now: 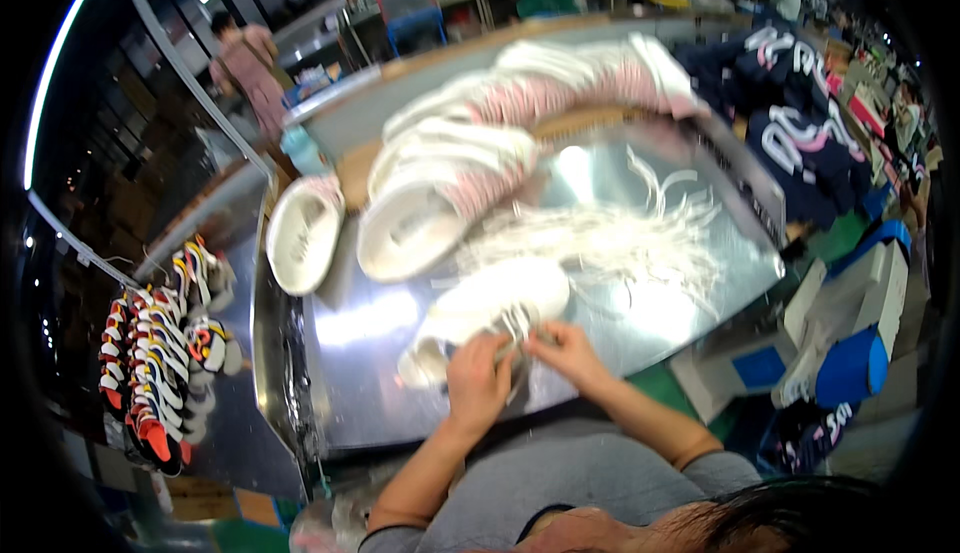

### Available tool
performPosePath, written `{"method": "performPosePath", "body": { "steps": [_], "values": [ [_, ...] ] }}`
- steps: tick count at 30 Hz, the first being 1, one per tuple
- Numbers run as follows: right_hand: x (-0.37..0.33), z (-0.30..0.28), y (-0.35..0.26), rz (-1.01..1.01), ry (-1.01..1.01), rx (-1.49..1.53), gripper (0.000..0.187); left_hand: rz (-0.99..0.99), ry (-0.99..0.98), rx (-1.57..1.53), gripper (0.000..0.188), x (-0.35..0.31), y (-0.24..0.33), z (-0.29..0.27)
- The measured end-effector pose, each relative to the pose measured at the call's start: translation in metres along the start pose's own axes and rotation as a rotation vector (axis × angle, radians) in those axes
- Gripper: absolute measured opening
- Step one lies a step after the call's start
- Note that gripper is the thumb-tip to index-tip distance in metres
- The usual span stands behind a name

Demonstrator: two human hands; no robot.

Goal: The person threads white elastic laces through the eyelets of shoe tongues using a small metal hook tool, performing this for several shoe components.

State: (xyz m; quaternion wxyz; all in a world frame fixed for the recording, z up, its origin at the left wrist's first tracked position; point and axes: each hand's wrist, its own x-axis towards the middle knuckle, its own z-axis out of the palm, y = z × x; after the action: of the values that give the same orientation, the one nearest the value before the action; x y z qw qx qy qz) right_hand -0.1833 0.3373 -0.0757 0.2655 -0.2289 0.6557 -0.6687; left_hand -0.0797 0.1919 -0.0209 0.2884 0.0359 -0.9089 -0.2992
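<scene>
A white shoe upper lies on its side on the metal tabletop, close in front of me. My left hand is at its lacing area, thumb and fingers pinched together. Beside it, my right hand also pinches, its fingertips nearly meeting the left ones. Both appear to grip the white shoelace threaded there; the exact hold is small and partly hidden by the fingers. Just beyond the hands spreads a loose heap of white laces.
Nested white and pink shoe uppers curve along the table's back, with a single upper at the left edge. Colourful shoes stand farther left. At right are dark uppers and an open carton. Several people work beyond.
</scene>
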Motion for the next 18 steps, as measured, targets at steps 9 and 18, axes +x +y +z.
{"method": "performPosePath", "body": {
  "steps": [9, 18],
  "values": [
    [-0.054, -0.013, -0.013, 0.170, -0.203, -0.055, 0.027, -0.080, -0.222, 0.155, 0.024, -0.010, -0.036, 0.016],
    [0.019, -0.004, -0.008, -0.239, 0.078, -0.363, 0.016, -0.292, -0.443, -0.132, 0.026, 0.007, -0.041, 0.004]
  ]
}}
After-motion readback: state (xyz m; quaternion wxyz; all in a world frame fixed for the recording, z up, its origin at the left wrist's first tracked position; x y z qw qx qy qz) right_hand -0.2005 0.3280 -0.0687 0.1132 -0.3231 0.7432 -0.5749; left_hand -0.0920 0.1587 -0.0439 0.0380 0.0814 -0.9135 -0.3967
